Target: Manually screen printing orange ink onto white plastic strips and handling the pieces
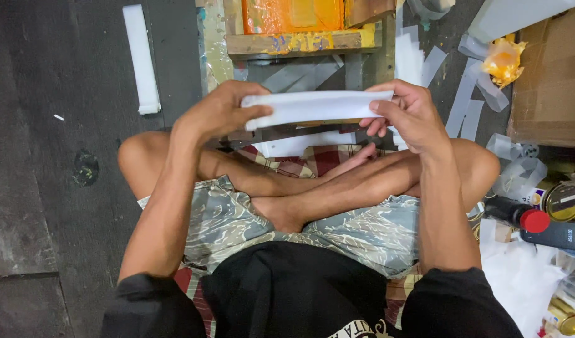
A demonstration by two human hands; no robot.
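Head view, looking down at a person sitting cross-legged on a dark floor (pixel 62 206), wearing camouflage shorts and a black top.

Both hands are raised in front of the knees and hold a flat white folded sheet (pixel 315 106) level between them. The left hand (pixel 222 112) has its grip shut on the sheet's left end, thumb lying on top and fingers curled beneath. The right hand (pixel 409 116) has its grip shut on the right end, thumb on top near the edge, fingers tucked under. The sheet spans the gap between the hands and hides part of what lies beyond it.

Just past the sheet, farther away, stands a low wooden frame (pixel 300 42) smeared with orange and yellow paint. A second white sheet (pixel 300 145) lies on the floor just beneath the held one, by the feet. A checked cloth (pixel 325 159) lies under the legs.

To the far left, well apart, a long white foam strip (pixel 142 59) lies on the floor. To the far right are loose pale strips (pixel 466 106), a crumpled yellow-stained rag (pixel 503 61) and a cardboard box (pixel 550 87). At the near right sit a dark bottle with a red cap (pixel 534 222), a round tin with a gold lid (pixel 564 201), a small gold tin (pixel 566 319) and crumpled white paper (pixel 519 269).
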